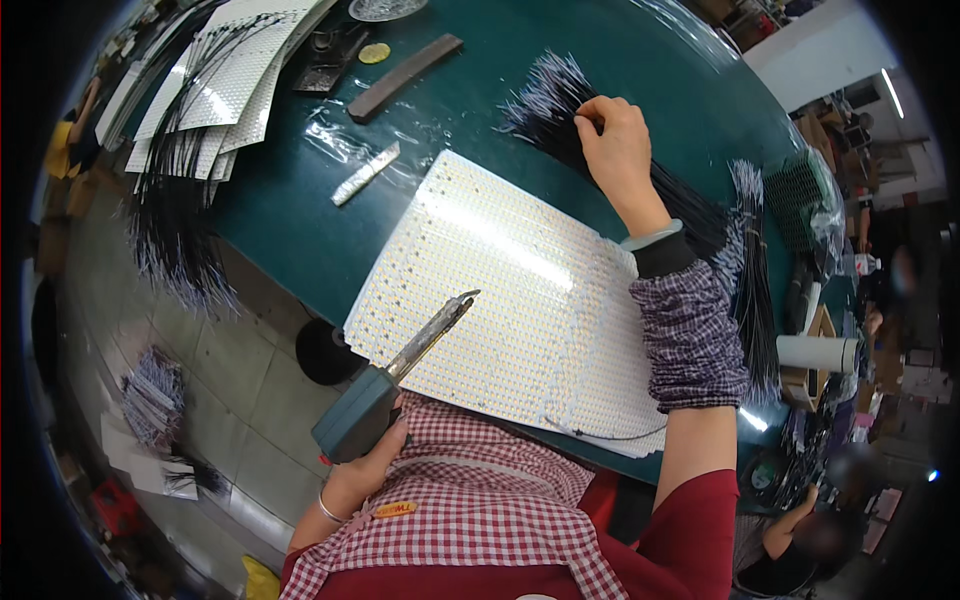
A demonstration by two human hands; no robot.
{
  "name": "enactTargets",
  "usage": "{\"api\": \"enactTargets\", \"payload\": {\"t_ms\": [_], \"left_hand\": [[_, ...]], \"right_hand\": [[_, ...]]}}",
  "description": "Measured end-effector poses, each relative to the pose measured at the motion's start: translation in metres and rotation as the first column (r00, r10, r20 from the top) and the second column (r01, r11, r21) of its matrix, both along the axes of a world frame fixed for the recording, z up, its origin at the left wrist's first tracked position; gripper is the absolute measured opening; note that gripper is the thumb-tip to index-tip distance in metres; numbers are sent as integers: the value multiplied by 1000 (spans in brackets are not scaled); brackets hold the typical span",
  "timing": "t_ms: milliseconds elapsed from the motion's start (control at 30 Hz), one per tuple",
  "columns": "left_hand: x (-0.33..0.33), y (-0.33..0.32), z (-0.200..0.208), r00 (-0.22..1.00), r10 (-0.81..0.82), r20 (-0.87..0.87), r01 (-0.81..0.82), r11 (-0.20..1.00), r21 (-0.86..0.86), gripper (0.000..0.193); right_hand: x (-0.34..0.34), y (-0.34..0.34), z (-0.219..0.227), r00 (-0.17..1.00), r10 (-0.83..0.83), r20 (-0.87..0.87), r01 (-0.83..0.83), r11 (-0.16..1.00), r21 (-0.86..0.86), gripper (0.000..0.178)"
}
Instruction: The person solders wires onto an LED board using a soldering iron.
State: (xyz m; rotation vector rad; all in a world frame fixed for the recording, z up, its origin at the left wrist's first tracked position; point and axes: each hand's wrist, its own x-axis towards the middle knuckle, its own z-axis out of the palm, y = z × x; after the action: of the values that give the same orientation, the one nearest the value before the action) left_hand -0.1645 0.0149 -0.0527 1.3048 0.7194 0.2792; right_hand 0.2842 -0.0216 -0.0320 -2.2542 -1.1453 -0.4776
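Observation:
My left hand (372, 468) is wrapped round the handle of a dark green soldering gun (355, 415). Its long metal tip points up and right over a stack of white LED boards (480, 290), dotted with rows of small yellowish chips. A single black wire (610, 437) lies along the stack's near edge. Farther off, my right hand (618, 150) has thumb and forefinger pinched together at a bundle of black wires (558, 105) with pale tips. How many wires the fingers hold is too small to tell.
White boards with black wires (225, 80) overhang the table's left side. A dark bar (405, 77), a yellow disc (374, 53) and a silvery strip (366, 175) lie beyond the stack. Right of my arm are another wire bundle (755, 280) and a white roll (815, 353). A person (815, 535) sits at lower right.

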Motion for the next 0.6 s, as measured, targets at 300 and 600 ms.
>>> {"api": "enactTargets", "payload": {"t_ms": [300, 600], "left_hand": [[10, 14, -5, 995, 99, -19, -99, 995, 6, 37], [19, 9, -1, 994, 107, 11, -107, 988, 111, 35]], "right_hand": [[7, 45, -13, 990, -6, 140, 12, 999, -48, 8], [-25, 18, 26, 833, 174, -526, -11, 954, 298, 9]]}}
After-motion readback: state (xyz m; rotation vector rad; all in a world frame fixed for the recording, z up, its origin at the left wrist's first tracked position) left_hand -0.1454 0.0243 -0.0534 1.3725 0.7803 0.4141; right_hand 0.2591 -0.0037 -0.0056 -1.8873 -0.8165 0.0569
